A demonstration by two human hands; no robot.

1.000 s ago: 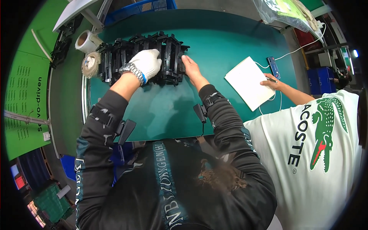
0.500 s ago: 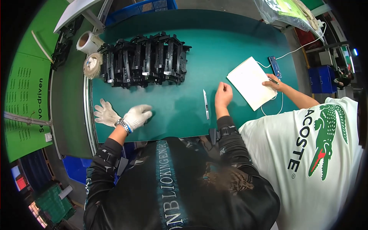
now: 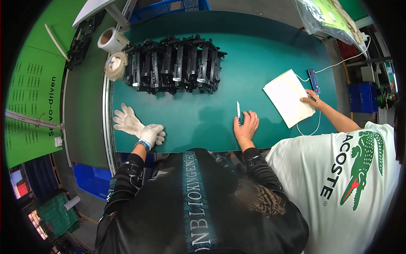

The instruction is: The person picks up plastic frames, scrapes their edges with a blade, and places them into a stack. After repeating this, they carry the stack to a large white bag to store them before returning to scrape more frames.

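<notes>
My left hand wears a white knit glove and rests near the table's front edge, its fingers curled in with nothing seen in them. Beside it, a loose white glove lies flat, its cuff end next to my hand. A slim utility knife lies on the table, its blade pointing away from me. My bare right hand is over its handle, thumb on one side and fingers on the other. These fingers are apart and not visibly closed on the knife; the lower handle is hidden.
A row of black plastic frames stands at the back left, beside tape rolls. On the right a co-worker's hand holds a pen over an open notebook. A phone-like device with a white cable lies beyond it.
My right hand has opened from a loose fist and come down over the knife's handle. My left hand has drawn closer to me and its fingers have curled. The whole view has shifted slightly.
</notes>
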